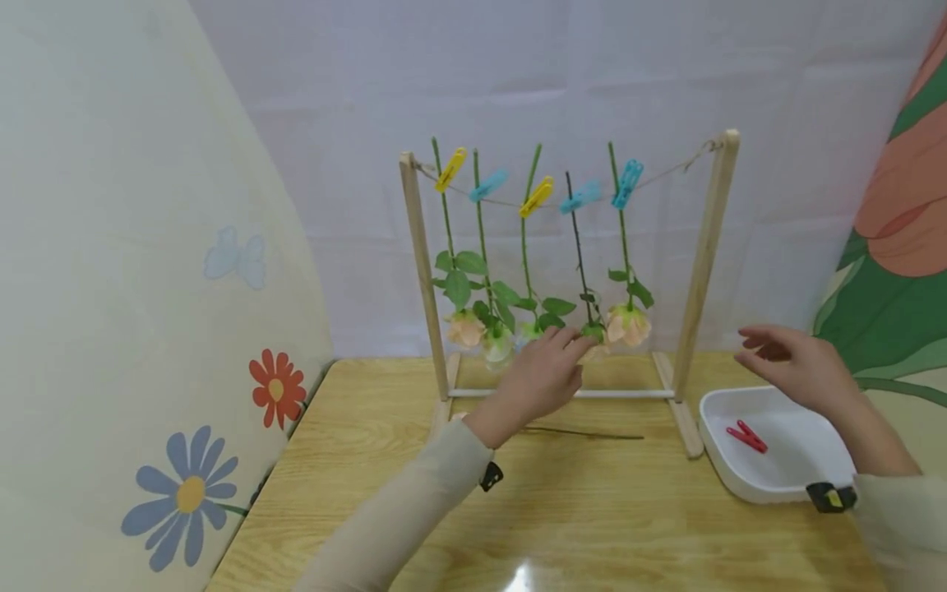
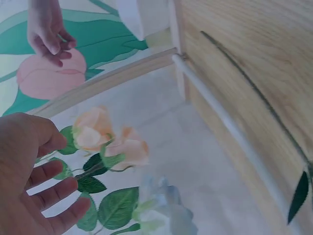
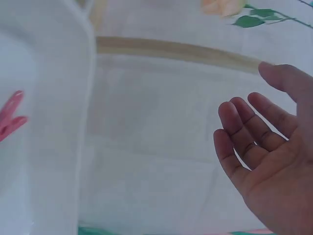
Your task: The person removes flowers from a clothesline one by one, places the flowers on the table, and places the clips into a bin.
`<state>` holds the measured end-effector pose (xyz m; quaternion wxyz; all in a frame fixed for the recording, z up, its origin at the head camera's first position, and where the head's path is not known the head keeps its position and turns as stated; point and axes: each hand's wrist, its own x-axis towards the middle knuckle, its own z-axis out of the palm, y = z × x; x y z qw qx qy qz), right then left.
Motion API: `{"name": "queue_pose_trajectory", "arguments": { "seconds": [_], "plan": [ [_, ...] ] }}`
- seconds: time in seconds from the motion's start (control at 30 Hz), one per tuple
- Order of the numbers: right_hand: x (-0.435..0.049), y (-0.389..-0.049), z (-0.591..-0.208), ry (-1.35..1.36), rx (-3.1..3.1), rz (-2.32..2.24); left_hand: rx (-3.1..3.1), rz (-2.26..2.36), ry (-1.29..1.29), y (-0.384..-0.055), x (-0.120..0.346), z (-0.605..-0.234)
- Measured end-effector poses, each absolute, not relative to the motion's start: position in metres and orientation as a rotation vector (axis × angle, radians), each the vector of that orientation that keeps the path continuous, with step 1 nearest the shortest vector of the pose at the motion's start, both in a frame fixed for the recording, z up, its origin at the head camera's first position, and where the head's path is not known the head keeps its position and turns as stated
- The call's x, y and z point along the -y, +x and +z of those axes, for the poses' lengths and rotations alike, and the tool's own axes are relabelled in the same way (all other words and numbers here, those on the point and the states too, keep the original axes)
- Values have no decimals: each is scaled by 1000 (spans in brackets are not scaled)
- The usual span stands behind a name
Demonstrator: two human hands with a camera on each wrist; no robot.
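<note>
Several roses hang head-down by their stems from a string on a wooden rack, held by yellow clothespins (image 1: 536, 197) and blue clothespins (image 1: 628, 184). My left hand (image 1: 543, 374) is in front of the blooms, close to the rose on the dark stem (image 1: 579, 255). In the left wrist view its fingers are loosely bent and apart, with peach roses (image 2: 93, 129) beyond them and no grip visible. To the right, my right hand (image 1: 806, 370) hovers over the white tray (image 1: 721, 469), fingers relaxed and holding nothing. One red clothespin (image 1: 749, 437) lies in that tray.
The rack's right post (image 1: 706, 255) stands between my hands, and a white bar (image 1: 625, 394) joins its feet. On the wooden table (image 1: 592, 510), another dark stem (image 1: 592, 432) lies before the rack, partly hidden by my left arm. A white cloth (image 1: 629, 66) hangs behind.
</note>
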<state>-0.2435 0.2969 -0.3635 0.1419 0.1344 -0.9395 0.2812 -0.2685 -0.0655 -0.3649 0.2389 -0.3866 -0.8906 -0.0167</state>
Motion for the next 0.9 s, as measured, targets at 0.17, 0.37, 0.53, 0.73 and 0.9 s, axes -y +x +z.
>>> {"name": "queue_pose_trajectory", "arguments": {
  "seconds": [0.17,0.37,0.53,0.73,0.9],
  "plan": [
    [-285,-248,-337,369,2673,900,2411,-163,-1056,-272,61,-348],
    [-271,-254,-311,346,2650,1039,2368,-233,-1019,-273,57,-334],
    [-261,-258,-293,358,2577,1135,2376,-367,-991,-276,55,-324],
    [-253,-262,-272,336,2525,1249,2447,-637,-989,-286,50,-309],
    [-245,-269,-258,409,2437,1366,2496,-835,-954,-294,45,-301]
  ]
}}
